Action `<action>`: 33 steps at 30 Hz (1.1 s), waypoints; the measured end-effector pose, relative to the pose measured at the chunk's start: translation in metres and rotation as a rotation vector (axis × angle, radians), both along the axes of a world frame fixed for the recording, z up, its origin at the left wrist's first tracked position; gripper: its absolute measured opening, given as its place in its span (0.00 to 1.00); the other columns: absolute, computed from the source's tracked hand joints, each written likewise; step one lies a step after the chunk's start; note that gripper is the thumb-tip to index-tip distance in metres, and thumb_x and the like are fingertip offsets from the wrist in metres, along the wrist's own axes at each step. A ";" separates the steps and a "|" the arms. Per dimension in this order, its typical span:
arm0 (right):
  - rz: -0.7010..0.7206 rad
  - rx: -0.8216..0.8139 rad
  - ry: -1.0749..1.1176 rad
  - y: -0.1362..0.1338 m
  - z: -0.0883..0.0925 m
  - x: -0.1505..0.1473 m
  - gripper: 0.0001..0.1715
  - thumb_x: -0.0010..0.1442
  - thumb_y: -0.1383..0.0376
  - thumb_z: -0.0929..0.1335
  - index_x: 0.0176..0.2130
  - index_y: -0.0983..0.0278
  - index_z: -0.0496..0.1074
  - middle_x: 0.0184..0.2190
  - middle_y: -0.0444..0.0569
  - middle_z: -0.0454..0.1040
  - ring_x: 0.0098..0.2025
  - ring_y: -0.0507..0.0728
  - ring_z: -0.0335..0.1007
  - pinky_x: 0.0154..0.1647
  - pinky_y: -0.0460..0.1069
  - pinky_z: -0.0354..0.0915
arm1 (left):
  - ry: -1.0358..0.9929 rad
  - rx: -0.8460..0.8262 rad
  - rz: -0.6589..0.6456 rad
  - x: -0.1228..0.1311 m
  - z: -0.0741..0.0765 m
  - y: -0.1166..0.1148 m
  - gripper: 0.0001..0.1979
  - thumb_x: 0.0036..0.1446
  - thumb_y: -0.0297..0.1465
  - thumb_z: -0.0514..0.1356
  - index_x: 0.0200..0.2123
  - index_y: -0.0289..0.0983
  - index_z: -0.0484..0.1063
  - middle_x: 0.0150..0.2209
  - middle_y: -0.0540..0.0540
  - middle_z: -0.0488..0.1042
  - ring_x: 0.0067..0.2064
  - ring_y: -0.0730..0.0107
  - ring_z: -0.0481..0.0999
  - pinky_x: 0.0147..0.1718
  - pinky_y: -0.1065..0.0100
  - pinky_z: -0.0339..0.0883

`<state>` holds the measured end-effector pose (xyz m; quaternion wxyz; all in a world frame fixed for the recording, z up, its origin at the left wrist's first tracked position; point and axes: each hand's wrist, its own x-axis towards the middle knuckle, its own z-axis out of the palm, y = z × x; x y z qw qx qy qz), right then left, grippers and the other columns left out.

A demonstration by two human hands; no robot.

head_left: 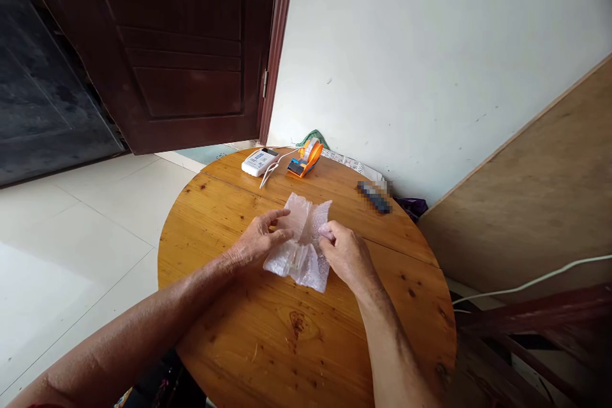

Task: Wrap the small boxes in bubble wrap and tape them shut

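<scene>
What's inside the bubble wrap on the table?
The bubble wrap lies partly folded on the table, left hand on it, right hand pinching its edge. Its cloudy folds cover whatever is inside; only a faint pale shape shows through, too blurred to name.

left hand (258,241): palm down, fingers extended | right hand (347,255): fingertips pinched
</scene>
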<state>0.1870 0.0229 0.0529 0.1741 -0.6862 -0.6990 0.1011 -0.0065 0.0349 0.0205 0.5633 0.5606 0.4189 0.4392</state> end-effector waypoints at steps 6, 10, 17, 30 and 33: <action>0.002 0.022 0.006 0.005 -0.001 0.012 0.07 0.55 0.70 0.63 0.30 0.61 0.69 0.24 0.44 0.73 0.25 0.53 0.64 0.26 0.46 0.49 | 0.473 0.325 0.145 -0.006 -0.001 -0.003 0.35 0.44 0.45 0.69 0.54 0.37 0.71 0.52 0.39 0.68 0.51 0.55 0.71 0.49 0.57 0.67; -0.013 0.028 -0.012 0.006 -0.004 0.014 0.07 0.55 0.70 0.63 0.32 0.60 0.70 0.23 0.44 0.72 0.24 0.53 0.63 0.25 0.46 0.47 | 0.466 0.200 0.077 -0.009 -0.006 0.002 0.22 0.47 0.33 0.62 0.48 0.34 0.73 0.28 0.52 0.68 0.28 0.72 0.67 0.31 0.69 0.64; -0.090 -0.051 -0.199 0.009 -0.004 0.020 0.08 0.57 0.71 0.64 0.37 0.62 0.71 0.29 0.49 0.77 0.30 0.56 0.71 0.25 0.48 0.45 | 0.493 0.151 0.227 -0.020 -0.009 0.018 0.15 0.45 0.26 0.56 0.38 0.34 0.73 0.20 0.56 0.60 0.23 0.75 0.60 0.25 0.72 0.53; 0.008 0.240 0.334 0.006 0.003 0.023 0.20 0.60 0.57 0.65 0.49 0.62 0.72 0.36 0.50 0.79 0.35 0.59 0.74 0.36 0.50 0.64 | 0.469 0.494 0.169 -0.032 0.003 0.011 0.22 0.58 0.35 0.57 0.56 0.37 0.68 0.51 0.41 0.75 0.53 0.58 0.72 0.53 0.61 0.63; 0.177 0.095 0.485 0.001 0.008 0.019 0.20 0.61 0.52 0.64 0.42 0.62 0.76 0.33 0.49 0.79 0.32 0.57 0.73 0.34 0.49 0.65 | 0.481 0.469 0.003 -0.029 0.009 0.005 0.27 0.62 0.42 0.56 0.61 0.37 0.64 0.52 0.39 0.75 0.55 0.54 0.71 0.56 0.56 0.61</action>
